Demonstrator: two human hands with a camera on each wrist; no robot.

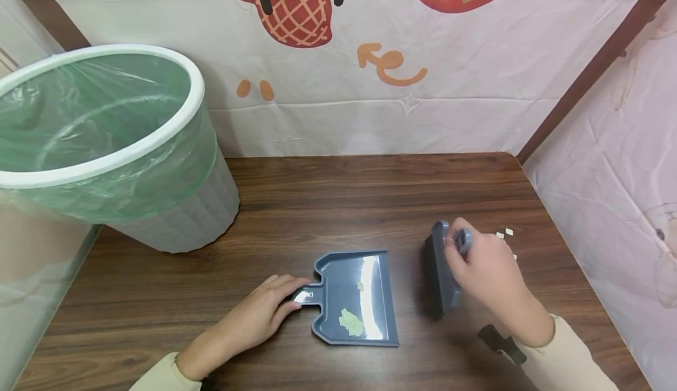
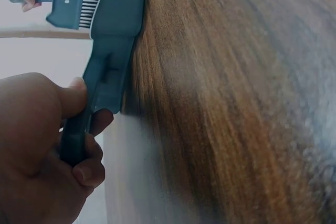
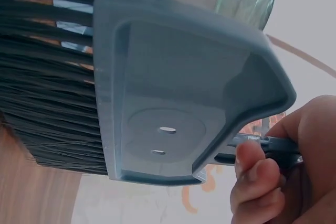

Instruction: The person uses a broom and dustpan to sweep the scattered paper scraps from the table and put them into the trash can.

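A grey-blue dustpan (image 1: 338,273) lies on the wooden table, its wide edge facing right. My left hand (image 1: 259,314) grips its short handle, with thumb and fingers curled round it in the left wrist view. Pale green scraps (image 1: 351,323) rest inside the pan. To the right, my right hand (image 1: 486,264) holds a matching hand brush (image 1: 443,270) by its handle. The brush's dark bristles (image 3: 52,87) show at the left of the right wrist view. Several small whitish bits (image 1: 509,232) lie on the table just beyond the right hand, partly hidden by it.
A white-rimmed bin (image 1: 180,220) with a green plastic liner (image 1: 158,185) stands at the back left of the table (image 1: 328,203). Behind the table hangs a white printed cloth (image 1: 338,120). Another pale cloth (image 1: 608,161) borders the right side.
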